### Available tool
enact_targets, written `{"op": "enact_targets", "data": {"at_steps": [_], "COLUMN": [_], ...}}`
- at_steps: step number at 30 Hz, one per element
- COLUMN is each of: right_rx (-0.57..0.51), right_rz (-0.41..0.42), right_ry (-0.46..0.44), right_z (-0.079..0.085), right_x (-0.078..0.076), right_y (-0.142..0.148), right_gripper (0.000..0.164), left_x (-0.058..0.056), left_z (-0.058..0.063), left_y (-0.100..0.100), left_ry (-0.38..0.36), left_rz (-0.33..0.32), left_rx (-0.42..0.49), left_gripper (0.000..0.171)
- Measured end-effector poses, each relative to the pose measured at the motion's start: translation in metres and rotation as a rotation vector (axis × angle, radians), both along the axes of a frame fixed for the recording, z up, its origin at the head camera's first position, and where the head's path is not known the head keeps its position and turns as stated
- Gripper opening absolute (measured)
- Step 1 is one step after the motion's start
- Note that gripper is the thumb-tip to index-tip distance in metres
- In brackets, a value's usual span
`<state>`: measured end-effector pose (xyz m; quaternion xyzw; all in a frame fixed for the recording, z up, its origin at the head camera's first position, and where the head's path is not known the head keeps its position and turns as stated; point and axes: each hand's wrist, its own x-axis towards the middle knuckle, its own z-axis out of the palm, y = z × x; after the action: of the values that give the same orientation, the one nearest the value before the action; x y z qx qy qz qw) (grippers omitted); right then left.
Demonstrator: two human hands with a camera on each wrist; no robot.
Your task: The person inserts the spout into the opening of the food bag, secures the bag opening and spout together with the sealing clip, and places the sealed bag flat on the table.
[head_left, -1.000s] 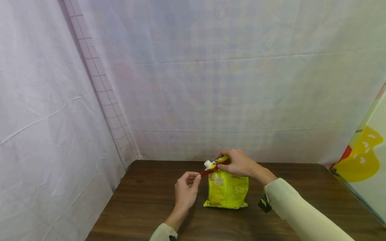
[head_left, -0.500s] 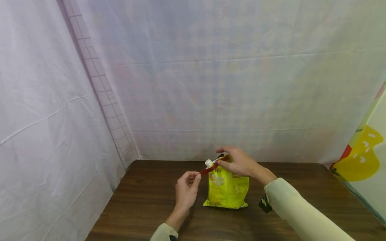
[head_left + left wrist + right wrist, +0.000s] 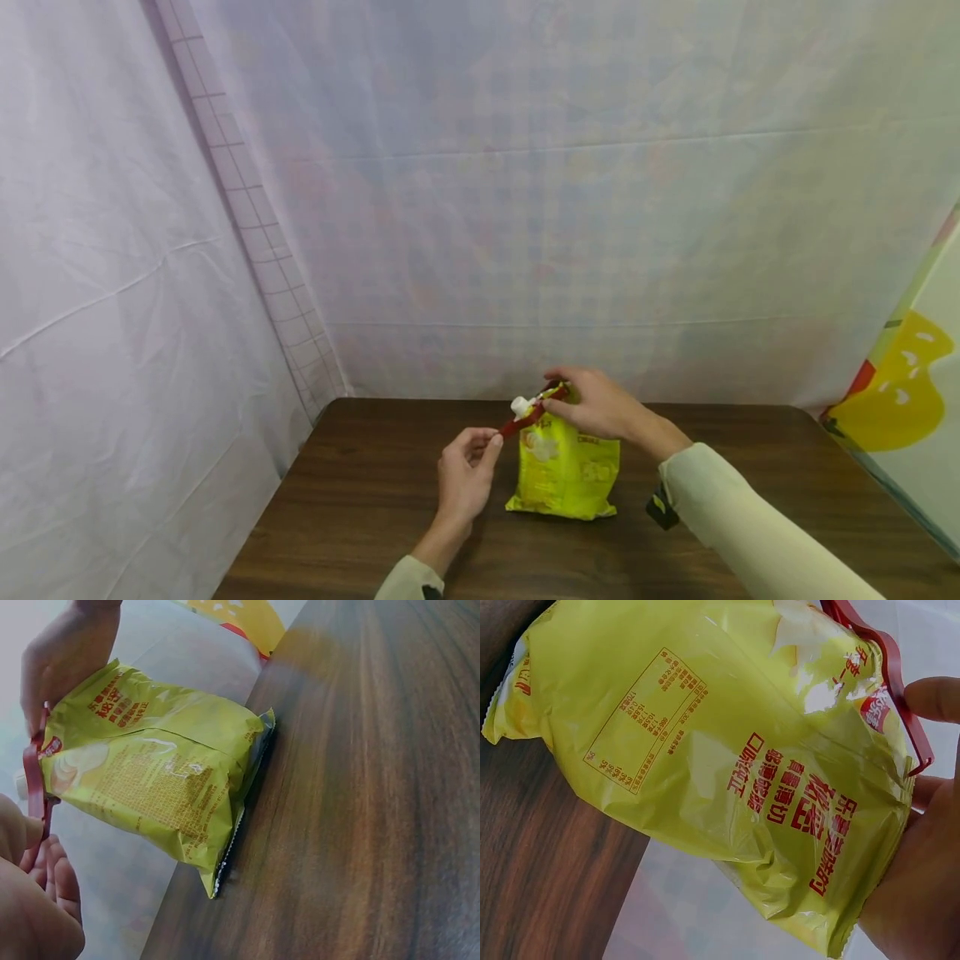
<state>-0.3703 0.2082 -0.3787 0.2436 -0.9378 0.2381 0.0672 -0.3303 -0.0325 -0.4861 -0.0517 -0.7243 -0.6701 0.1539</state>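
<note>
A yellow snack bag (image 3: 567, 477) stands upright on the dark wooden table (image 3: 360, 492). Across its top lies a red bag clip (image 3: 527, 421) with a white spout (image 3: 521, 406). My left hand (image 3: 463, 477) pinches the clip's left end between thumb and fingers. At the other end, my right hand (image 3: 596, 406) pinches the clip and the bag's top edge. In the right wrist view its thumb (image 3: 934, 699) presses against the red clip (image 3: 896, 671), while the other fingers are partly hidden behind the bag.
A pale curtain (image 3: 570, 233) hangs along the table's back edge, and a white sheet (image 3: 112, 333) covers the left side. To the right stands a white panel with a yellow shape (image 3: 892, 392) on it.
My right fingers have shifted and lifted slightly at the bag's top, and more of the red clip's right end shows. The left hand keeps its pinch almost unmoved.
</note>
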Motion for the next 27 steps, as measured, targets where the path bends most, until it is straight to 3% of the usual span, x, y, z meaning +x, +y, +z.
{"op": "enact_targets", "data": {"at_steps": [27], "right_rx": [0.029], "right_rz": [-0.015], "right_ry": [-0.004], "right_z": [0.0016], "right_x": [0.0045], "right_y": [0.002], "right_gripper": [0.062], "left_x": [0.0016], "left_z": [-0.0036], "left_y": [-0.0001], "left_ry": [-0.025], "left_rz": [-0.075], "left_rx": [0.016], "left_gripper": [0.019]}}
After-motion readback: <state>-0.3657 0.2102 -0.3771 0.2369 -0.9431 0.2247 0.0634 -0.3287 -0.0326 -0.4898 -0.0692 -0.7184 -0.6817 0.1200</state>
